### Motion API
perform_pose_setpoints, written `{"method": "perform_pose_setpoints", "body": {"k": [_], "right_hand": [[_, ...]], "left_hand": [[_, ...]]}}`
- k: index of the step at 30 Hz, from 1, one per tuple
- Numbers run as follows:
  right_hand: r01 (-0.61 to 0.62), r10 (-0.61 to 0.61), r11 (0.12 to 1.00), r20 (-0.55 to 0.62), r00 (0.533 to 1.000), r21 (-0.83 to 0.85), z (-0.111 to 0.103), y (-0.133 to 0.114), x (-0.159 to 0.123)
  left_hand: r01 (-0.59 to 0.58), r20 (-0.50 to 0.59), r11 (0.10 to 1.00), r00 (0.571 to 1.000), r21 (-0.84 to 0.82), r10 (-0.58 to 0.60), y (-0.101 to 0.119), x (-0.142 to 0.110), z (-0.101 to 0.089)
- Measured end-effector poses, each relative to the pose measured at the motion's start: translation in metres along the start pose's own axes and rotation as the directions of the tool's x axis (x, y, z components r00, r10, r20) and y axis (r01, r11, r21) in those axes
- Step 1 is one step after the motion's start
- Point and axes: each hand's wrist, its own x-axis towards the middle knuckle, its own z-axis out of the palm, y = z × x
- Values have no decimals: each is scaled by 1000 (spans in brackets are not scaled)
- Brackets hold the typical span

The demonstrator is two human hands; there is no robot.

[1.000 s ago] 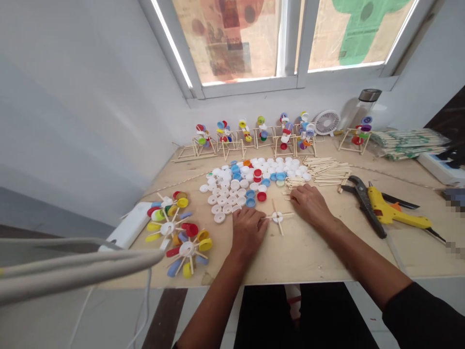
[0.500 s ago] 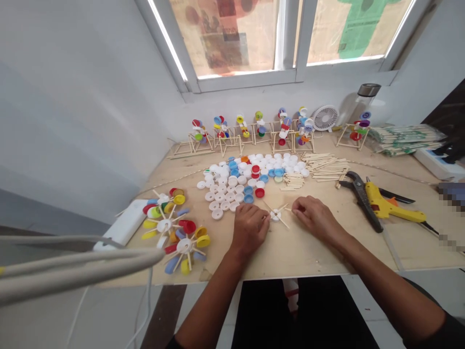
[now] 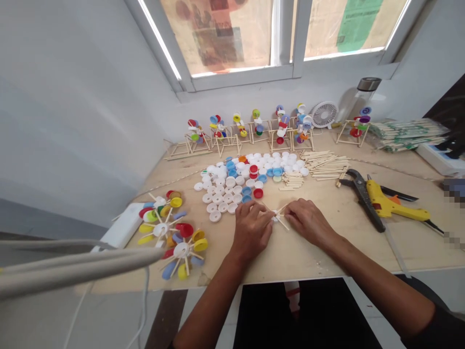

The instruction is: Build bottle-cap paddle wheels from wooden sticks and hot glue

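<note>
A small white bottle cap lies on the table with thin wooden sticks sticking out of it like spokes. On its left, my left hand is closed, its thumb and forefinger at the cap's edge. My right hand is closed in a pinch at the cap's right side, round a short wooden stick mostly hidden by the fingers. Beyond my hands spreads a group of loose bottle caps, mostly white, some blue and red. Short cut sticks lie to their right.
Finished spoked cap wheels lie at the left, near a white power strip. Stick frames with coloured wheels line the wall beside a small fan. Dark pliers and a yellow glue gun are at the right.
My right hand has moved left, up to the spoked white cap. My left hand has shifted slightly right, its fingers now reaching the cap. The camera view has shifted a little.
</note>
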Motion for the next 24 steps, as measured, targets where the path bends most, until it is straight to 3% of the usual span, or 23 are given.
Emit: {"method": "perform_pose_setpoints", "body": {"k": [24], "right_hand": [[-1, 1, 1000, 1, 1000, 0, 2, -2, 1]], "left_hand": [[-14, 68, 1000, 998, 14, 13, -1, -1, 2]]}}
